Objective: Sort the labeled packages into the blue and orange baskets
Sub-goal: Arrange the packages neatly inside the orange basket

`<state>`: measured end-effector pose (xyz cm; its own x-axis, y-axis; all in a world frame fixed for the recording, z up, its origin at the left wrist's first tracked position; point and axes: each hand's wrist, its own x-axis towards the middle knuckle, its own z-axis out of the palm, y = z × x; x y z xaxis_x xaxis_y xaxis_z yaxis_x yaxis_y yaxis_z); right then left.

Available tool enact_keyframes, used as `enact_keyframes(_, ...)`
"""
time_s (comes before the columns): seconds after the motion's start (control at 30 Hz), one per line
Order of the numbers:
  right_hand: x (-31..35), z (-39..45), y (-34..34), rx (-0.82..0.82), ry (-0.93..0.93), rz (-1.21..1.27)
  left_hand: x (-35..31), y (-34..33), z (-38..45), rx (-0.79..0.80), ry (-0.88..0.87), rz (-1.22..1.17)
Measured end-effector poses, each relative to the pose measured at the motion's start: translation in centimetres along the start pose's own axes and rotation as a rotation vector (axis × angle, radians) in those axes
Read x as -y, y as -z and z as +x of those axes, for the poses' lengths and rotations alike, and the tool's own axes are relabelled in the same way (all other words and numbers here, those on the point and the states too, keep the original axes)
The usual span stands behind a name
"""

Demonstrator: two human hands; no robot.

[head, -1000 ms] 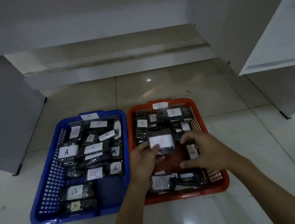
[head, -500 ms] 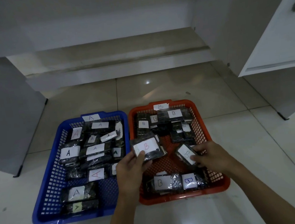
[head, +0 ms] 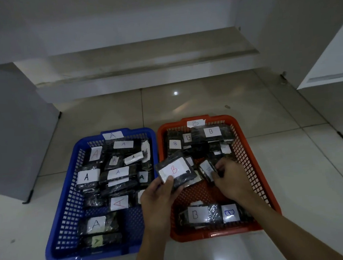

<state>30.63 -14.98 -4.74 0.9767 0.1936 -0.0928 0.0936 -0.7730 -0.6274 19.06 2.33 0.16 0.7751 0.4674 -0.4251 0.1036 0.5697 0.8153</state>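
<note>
Lying tilted in the grip of the left hand (head: 158,195), a dark package with a red B label (head: 175,172) is held above the near-left part of the orange basket (head: 255,176), close to the edge shared with the blue basket (head: 69,203). The package is pinched by the thumb on its labelled face, with the fingers curled beneath it. Just to its right, a smaller dark package with a white label (head: 207,170) is gripped by the curled fingers of the right hand (head: 231,180), low over the middle of the orange basket; the letter on this label cannot be read.

Other B-labelled packages are seen in the orange basket: a cluster at the far end (head: 200,139) and two lying side by side at the near end (head: 213,213). A paper tag marked B (head: 195,123) is fixed to the far rim of that basket.

The blue basket is set touching the orange one on its left side and is filled with dark packages marked A (head: 112,176). A paper tag marked A (head: 112,135) is attached to its far rim.

Both baskets are placed on a glossy pale tiled floor (head: 295,181). A low step (head: 141,74) is seen beyond them, and white cabinet panels (head: 14,143) are positioned at either side.
</note>
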Motion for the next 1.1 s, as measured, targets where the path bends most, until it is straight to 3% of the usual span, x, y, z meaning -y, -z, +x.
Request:
enact_keyframes(0.27, 0.0, 0.6, 1.0, 0.233, -0.361, 0.472, -0.3, 0.0, -0.3, 0.013, 0.026, -0.064)
enact_keyframes(0.4, -0.2, 0.4, 1.5, 0.309, -0.33, 0.355, -0.4, 0.0, -0.3, 0.002, 0.032, -0.075)
enact_keyframes(0.53, -0.5, 0.0, 2.0, 0.146, -0.127, 0.036, -0.3, 0.0, -0.3, -0.003, 0.036, -0.064)
enact_keyframes(0.6, -0.2, 0.1, 2.5, 0.031, -0.074, -0.011, -0.5, 0.1, -0.3, -0.009, 0.035, -0.064)
enact_keyframes(0.7, 0.3, 1.0, 2.8, -0.023, -0.065, 0.038, -0.5, 0.1, -0.3, 0.003, 0.03, -0.058)
enact_keyframes(0.83, 1.4, 1.9, 1.7, 0.026, -0.221, 0.405, -0.6, 0.1, -0.4, 0.0, 0.029, -0.068)
enact_keyframes(1.1, 0.7, 2.0, -1.5, -0.052, -0.181, 0.231, -0.5, 0.0, -0.4, 0.0, 0.031, -0.072)
